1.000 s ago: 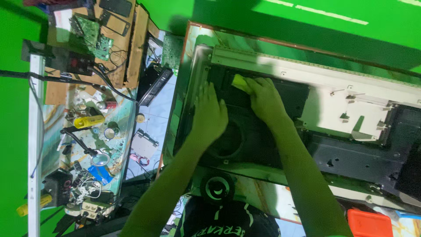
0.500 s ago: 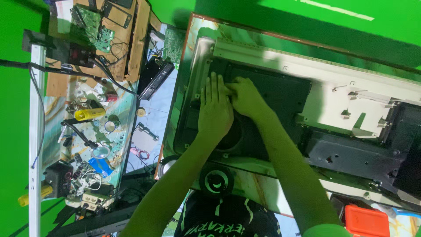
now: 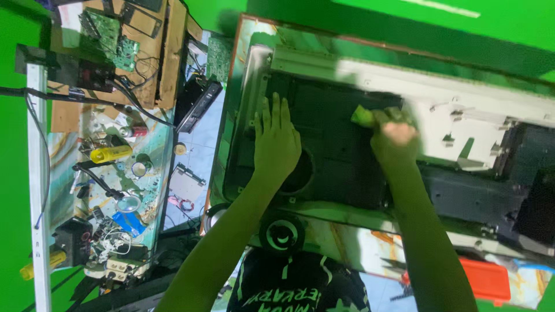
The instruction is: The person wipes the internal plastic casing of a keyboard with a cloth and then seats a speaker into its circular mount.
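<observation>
Left hand: the left hand [image 3: 277, 141] lies flat, palm down and fingers spread, on the large black plastic rear panel [image 3: 332, 144] of an opened flat appliance; it grips nothing and rests just above a round recess [image 3: 300, 173] in that panel.
Right hand: the right hand [image 3: 394, 138] is clenched around a small yellow-green cloth [image 3: 363, 117], pressed against the black panel near its upper edge; this hand is motion-blurred.
Cloth position: the yellow-green cloth juts out to the left of the right fist, touching the panel, well apart from the left hand.
Panel surroundings: the black panel sits inside a pale grey metal chassis [image 3: 462, 110]; a long pale strip [image 3: 324, 66] runs along the panel's upper edge.
Support: the chassis lies on a table with a brown wooden rim [image 3: 232, 75] and a patterned top.
Below the panel: a black round speaker-like disc [image 3: 282, 234] lies at the near edge, between the two forearms.
Lower right: an orange rectangular plastic box [image 3: 488, 278] lies on the table near the right forearm.
Side bench: a cluttered workbench [image 3: 63, 150] on the left carries a green circuit board [image 3: 107, 32], a yellow cylindrical can [image 3: 111, 153], tangled cables and small tools.
</observation>
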